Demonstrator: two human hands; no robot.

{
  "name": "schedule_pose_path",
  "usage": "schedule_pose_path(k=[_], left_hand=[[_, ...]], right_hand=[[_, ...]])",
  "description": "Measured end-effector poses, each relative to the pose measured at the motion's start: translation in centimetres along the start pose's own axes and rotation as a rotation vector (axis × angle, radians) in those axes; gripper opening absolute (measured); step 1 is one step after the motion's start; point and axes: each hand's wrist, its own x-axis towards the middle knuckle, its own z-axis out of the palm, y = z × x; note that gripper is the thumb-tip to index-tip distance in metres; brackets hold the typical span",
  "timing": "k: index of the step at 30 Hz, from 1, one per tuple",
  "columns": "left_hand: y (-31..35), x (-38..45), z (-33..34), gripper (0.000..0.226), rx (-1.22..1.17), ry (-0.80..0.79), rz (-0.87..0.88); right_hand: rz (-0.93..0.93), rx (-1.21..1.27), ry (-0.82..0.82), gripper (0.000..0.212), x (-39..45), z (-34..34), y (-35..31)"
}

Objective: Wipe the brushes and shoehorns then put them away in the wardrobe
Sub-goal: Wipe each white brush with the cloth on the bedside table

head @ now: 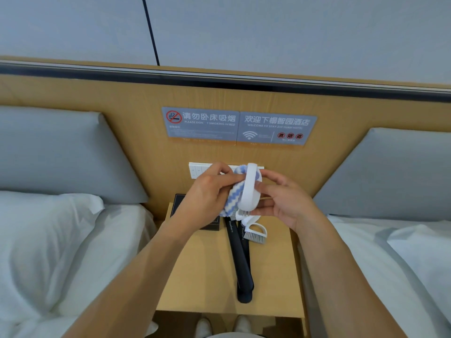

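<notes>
**Wiping under way on 1 brush; the rest waits on the nightstand**

The person stands at a light wooden nightstand [268,276] set between 2 white-sheeted beds, holding work up over it. The right hand [283,203] grips a white plastic brush with a looped handle [249,189], fingers and thumb curled round its body, the bristles pointing down. The left hand [207,193] pinches a blue-and-white zigzag-striped cloth [231,198] and presses it against the side of that brush. I judge this to be the wiping of 1 brush, in progress rather than finished, since cloth and brush are touching.

Below the hands, on the nightstand top, lie 2 long black plastic shoehorns [240,262] side by side, touching along their length, their far ends hidden under the hands. Just beside them to the right rests a second white brush with grey bristles [255,234]; another white piece shows under the hands, too hidden to identify. Whether any of these has been wiped cannot be told from how they lie.

No wardrobe is in view, and nothing appears put away. So the task looks early: at least the held brush needs finishing, and everything has yet to go to the wardrobe.
</notes>
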Motion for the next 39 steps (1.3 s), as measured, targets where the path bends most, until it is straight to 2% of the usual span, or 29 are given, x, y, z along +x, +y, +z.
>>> schedule_pose_path(k=[3, 6, 8, 10, 12, 14, 16, 23, 26, 29, 31, 34, 37, 39], left_hand=[[-0.1, -1.1, -0.3, 0.034, -0.082, -0.111, -0.007], [-0.6, -2.2, -1.0, 0.034, -0.300, -0.185, -0.123], [-0.8, -2.6, -1.1, 0.033, -0.412, -0.181, -0.195], [-0.2, -3.0, -0.4, 0.039, -0.477, -0.096, -0.272], [0.6, -3.2, 0.6, 0.045, -0.435, 0.055, -0.340], [1.0, -3.3, 1.3, 0.043, -0.365, 0.172, -0.349], [0.6, -3.4, 1.2, 0.040, -0.397, 0.199, -0.327], [-1.6, -3.1, -2.2, 0.032, -0.480, -0.053, -0.259], [-2.4, -2.8, -3.8, 0.026, -0.592, -0.180, -0.255], [-2.6, -2.3, -4.9, 0.024, -0.546, -0.219, -0.245], [-2.5, -2.2, -5.1, 0.027, -0.495, -0.149, -0.249], [-2.1, -2.2, -4.4, 0.025, -0.445, 0.042, -0.319], [-1.9, -2.0, -2.5, 0.016, -0.209, 0.236, -0.429], [-1.7, -2.0, -1.5, 0.014, -0.113, 0.292, -0.491]], right_hand=[[0.020, 0.022, 0.029, 0.018, 0.0, -0.1, -0.1], [0.040, 0.022, 0.029, 0.019, -0.1, 0.2, 0.3], [0.051, 0.034, 0.018, 0.020, -0.2, 0.7, 0.4], [0.046, 0.047, 0.019, 0.022, -0.1, 1.4, 0.5], [0.024, 0.047, 0.042, 0.022, -0.1, 2.2, 0.5], [-0.003, 0.031, 0.072, 0.020, -0.1, 2.9, 0.5], [-0.009, -0.004, 0.080, 0.018, -0.1, 3.1, 0.4], [-0.042, -0.097, 0.064, 0.017, -0.5, 2.3, -0.4], [-0.046, -0.135, -0.058, 0.023, -0.8, 1.9, -0.6], [-0.034, -0.105, -0.206, 0.040, -1.0, 1.6, -0.4], [-0.060, -0.083, -0.218, 0.036, -1.3, 1.5, -0.5], [-0.094, 0.012, -0.135, 0.024, -1.5, 1.9, -0.3], [-0.143, 0.025, -0.030, 0.025, -1.5, 3.5, 1.1], [-0.145, 0.024, 0.020, 0.023, -1.6, 4.4, 1.9]])
